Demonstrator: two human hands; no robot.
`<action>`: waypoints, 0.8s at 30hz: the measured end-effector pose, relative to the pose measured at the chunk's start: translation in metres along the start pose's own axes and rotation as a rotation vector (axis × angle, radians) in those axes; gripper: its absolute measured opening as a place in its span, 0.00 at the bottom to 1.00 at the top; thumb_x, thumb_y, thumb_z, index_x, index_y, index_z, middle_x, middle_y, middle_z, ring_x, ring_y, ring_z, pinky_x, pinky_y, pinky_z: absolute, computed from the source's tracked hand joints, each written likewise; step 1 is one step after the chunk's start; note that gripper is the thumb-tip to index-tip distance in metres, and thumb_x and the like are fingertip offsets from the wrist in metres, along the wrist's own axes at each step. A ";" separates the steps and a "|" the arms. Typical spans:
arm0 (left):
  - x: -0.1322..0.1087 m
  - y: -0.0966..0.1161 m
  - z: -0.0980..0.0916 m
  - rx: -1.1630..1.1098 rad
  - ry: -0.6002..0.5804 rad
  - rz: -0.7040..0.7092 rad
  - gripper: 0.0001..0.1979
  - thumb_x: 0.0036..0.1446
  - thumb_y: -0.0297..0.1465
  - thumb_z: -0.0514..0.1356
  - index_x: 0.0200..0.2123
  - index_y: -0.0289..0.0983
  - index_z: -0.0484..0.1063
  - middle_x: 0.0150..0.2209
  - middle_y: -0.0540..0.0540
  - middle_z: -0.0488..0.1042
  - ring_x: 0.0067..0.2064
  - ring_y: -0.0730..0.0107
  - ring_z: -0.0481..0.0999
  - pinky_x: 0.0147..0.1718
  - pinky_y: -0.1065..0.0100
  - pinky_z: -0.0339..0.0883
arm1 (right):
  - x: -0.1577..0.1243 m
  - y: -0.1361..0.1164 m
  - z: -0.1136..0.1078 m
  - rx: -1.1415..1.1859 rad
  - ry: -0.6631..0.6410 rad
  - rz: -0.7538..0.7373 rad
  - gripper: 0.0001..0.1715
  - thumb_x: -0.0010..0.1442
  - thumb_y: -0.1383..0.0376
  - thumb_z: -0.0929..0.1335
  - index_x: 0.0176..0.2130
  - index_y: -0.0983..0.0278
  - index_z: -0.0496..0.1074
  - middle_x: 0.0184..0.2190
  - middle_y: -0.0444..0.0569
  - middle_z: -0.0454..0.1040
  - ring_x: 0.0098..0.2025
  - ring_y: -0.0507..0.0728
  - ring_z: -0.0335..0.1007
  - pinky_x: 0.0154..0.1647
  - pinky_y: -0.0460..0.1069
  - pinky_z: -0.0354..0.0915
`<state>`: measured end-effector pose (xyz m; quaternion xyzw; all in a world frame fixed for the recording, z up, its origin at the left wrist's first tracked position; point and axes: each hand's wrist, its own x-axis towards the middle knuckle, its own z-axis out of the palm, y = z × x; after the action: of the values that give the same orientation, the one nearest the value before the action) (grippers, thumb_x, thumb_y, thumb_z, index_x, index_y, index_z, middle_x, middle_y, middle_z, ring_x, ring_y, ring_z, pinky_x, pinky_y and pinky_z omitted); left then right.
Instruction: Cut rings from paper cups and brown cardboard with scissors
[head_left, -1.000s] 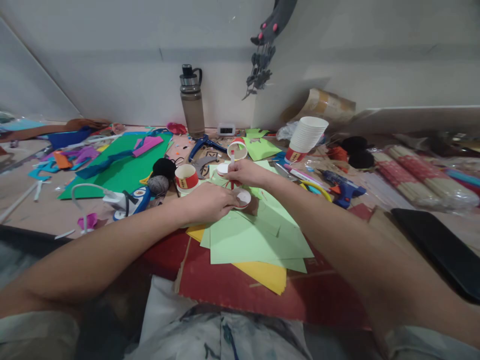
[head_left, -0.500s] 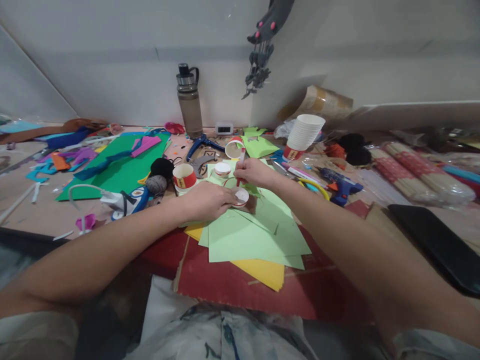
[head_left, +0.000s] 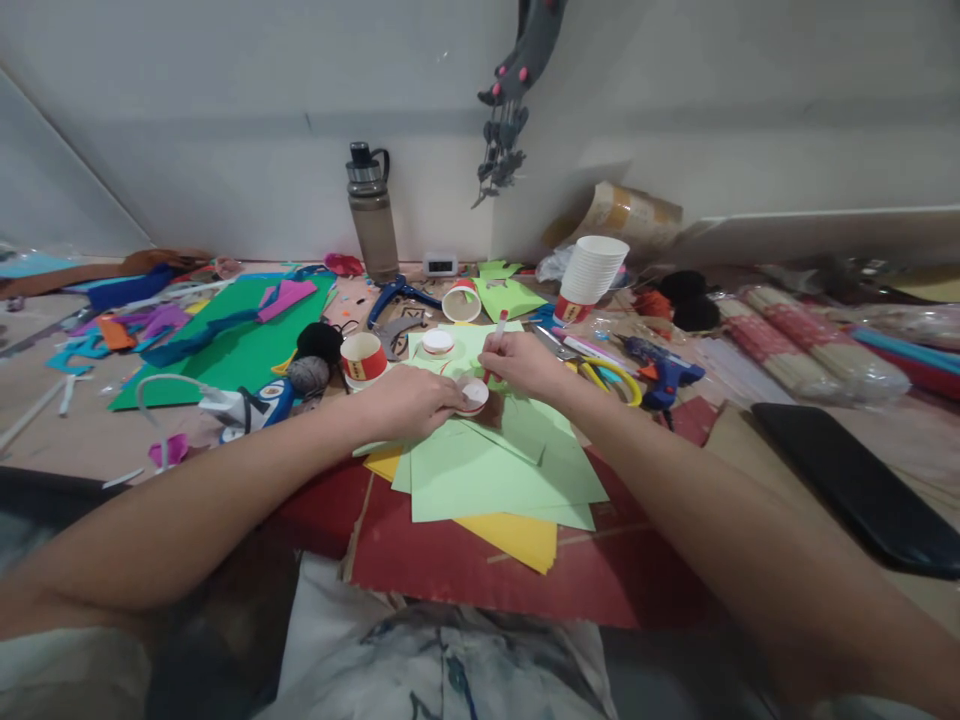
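Observation:
My left hand (head_left: 411,402) presses its fingertips on a small white round piece (head_left: 473,397), which looks like the cut-off bottom of a paper cup, and steadies it over the light green paper (head_left: 487,485). In my right hand (head_left: 523,362) is a slim red pen (head_left: 502,320), held nearly upright with its lower end at the right edge of the round piece. The pen's tip is too small to make out. A second white round piece (head_left: 437,342) lies just beyond, on the green paper. A red-and-white paper cup (head_left: 364,358) stands behind my left hand.
A stack of paper cups (head_left: 592,275), yellow-handled scissors (head_left: 611,382) and a blue glue gun (head_left: 664,370) are on the right. A black phone-like slab (head_left: 855,485) lies nearer. A water bottle (head_left: 373,225) stands at the wall; green sheets (head_left: 210,360) lie left.
The pen has gone from the far side of the round piece to its right edge and leans more to the right. My left hand keeps its hold. The whole view has shifted slightly.

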<state>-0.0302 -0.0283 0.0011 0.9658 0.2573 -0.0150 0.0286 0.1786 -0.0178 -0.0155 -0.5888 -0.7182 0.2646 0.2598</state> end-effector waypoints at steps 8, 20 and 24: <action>0.000 0.003 -0.007 0.013 -0.034 -0.011 0.17 0.61 0.32 0.52 0.49 0.47 0.76 0.45 0.48 0.79 0.43 0.65 0.77 0.38 0.68 0.65 | -0.016 0.002 0.004 0.004 0.080 -0.005 0.12 0.57 0.64 0.64 0.24 0.64 0.69 0.21 0.44 0.71 0.27 0.52 0.65 0.30 0.46 0.57; 0.016 -0.013 -0.023 -0.016 -0.182 0.031 0.23 0.53 0.28 0.56 0.50 0.53 0.75 0.44 0.51 0.80 0.40 0.66 0.75 0.33 0.69 0.61 | -0.119 -0.014 0.016 -0.088 0.352 -0.347 0.07 0.63 0.64 0.64 0.38 0.62 0.72 0.33 0.49 0.76 0.36 0.56 0.71 0.38 0.50 0.65; 0.026 -0.019 -0.029 -0.036 -0.247 0.056 0.20 0.53 0.33 0.58 0.49 0.50 0.76 0.44 0.50 0.80 0.39 0.68 0.74 0.33 0.70 0.59 | -0.121 -0.029 0.038 -0.178 0.235 -0.589 0.10 0.64 0.67 0.63 0.45 0.64 0.70 0.42 0.56 0.76 0.46 0.59 0.69 0.48 0.54 0.65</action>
<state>-0.0168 0.0023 0.0278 0.9628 0.2248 -0.1283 0.0778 0.1529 -0.1439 -0.0308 -0.4027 -0.8430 0.0446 0.3540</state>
